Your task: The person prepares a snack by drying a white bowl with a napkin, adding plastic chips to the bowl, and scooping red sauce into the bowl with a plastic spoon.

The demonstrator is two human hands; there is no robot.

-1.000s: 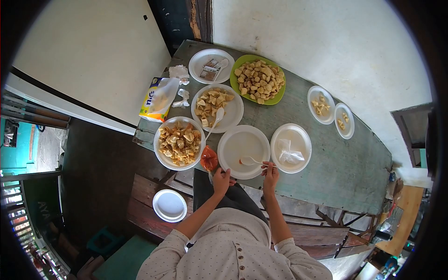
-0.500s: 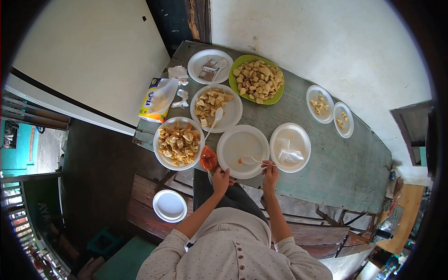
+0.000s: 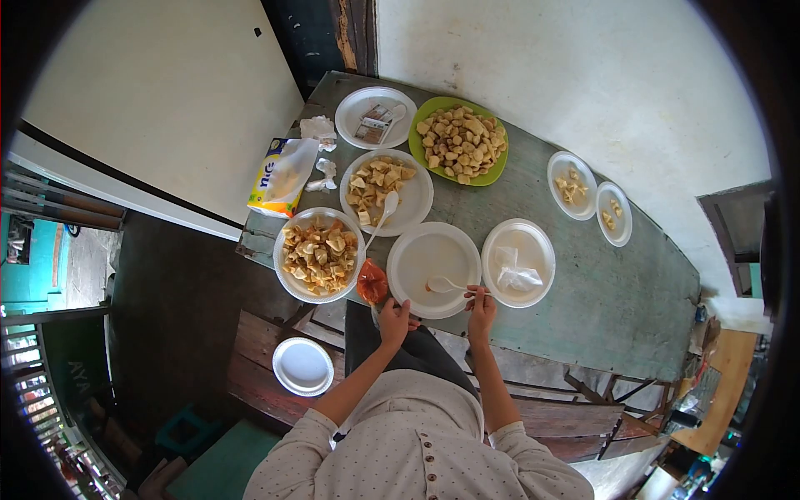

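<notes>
1. the right hand [image 3: 481,312] pinches a spoon [image 3: 454,287] over the middle plate [image 3: 433,250]; tilting could drip red sauce [image 3: 430,286].
2. the left hand [image 3: 395,320] is at its rim, grip unclear; a tug could slide it off the surface [image 3: 600,333].
3. the green plate [image 3: 493,172] holds pale chunks.

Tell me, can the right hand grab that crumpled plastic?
Probably yes: the plastic lies close by, uncovered on its plate, though the right hand may need to put down its spoon.
</notes>
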